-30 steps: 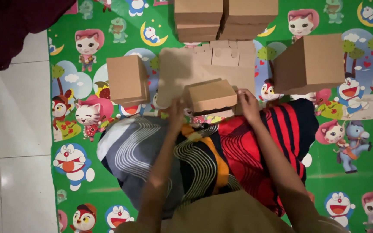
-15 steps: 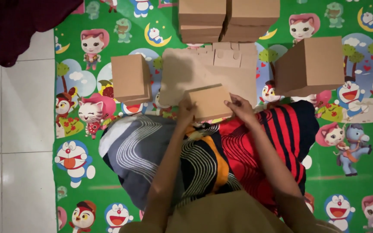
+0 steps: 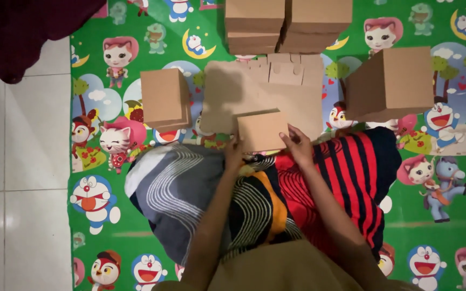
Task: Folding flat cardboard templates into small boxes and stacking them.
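Brown cardboard fills the middle of a green cartoon-print mat [image 3: 136, 226] as a seated person works over their lap. A small box [image 3: 262, 131] sits between the two hands, just beyond the knees, its long axis running left to right across the person's front. The left hand [image 3: 233, 153] grips the box's left end, fingers closed against its near corner; the right hand [image 3: 299, 145] clasps the right end, thumb and fingers wrapped on the edge. Both hands touch it, neither nearer than the other, and the box lies straight ahead of them, tilted slightly up to the right.

Under and behind the box lies a flat sheet [image 3: 265, 91] of cut cardboard, its tabs pointing toward the mat's far edge. A folded box [image 3: 164, 98] stands to the left, well apart from the left hand. A larger box [image 3: 392, 83] stands to the right, near the striped cloth [image 3: 346, 178] over the person's legs. Stacked boxes [image 3: 287, 24] line the mat's far edge. White floor tiles [image 3: 22, 161] border the mat's left edge.
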